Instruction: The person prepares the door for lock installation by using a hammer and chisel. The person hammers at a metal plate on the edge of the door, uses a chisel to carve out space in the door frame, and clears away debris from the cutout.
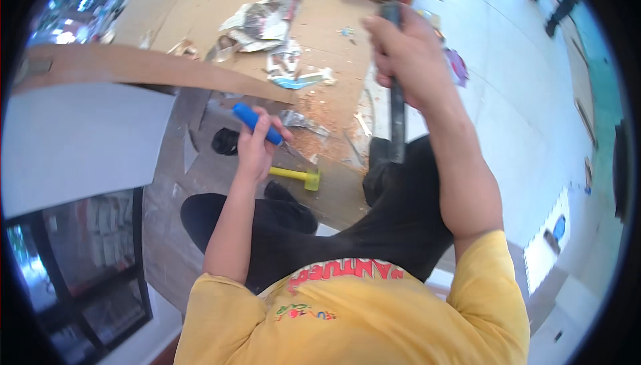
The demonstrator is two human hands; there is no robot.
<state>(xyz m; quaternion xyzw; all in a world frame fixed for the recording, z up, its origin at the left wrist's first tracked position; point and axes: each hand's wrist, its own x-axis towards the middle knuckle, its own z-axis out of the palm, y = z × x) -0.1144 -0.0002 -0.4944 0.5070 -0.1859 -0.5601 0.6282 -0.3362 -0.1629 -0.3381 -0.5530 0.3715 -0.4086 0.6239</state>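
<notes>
My right hand [417,58] is raised at the upper right, its fingers wrapped round the dark handle of a hammer [398,121]. The hammer's head is at the top, blurred. Lower and to the left, my left hand [257,148] grips a chisel by its blue handle [248,116]. The chisel's narrow metal blade points down and right, and its tip is too blurred to make out. Hammer and chisel are apart. A yellow mallet [311,178] lies just below and right of my left hand.
Wood shavings [314,114] litter the brown board between crumpled newspaper [264,21] and my legs. A curved wooden edge [200,68] runs in from the left. A black round item [225,141] is beside my left hand. Another person's legs [564,4] show at the upper right.
</notes>
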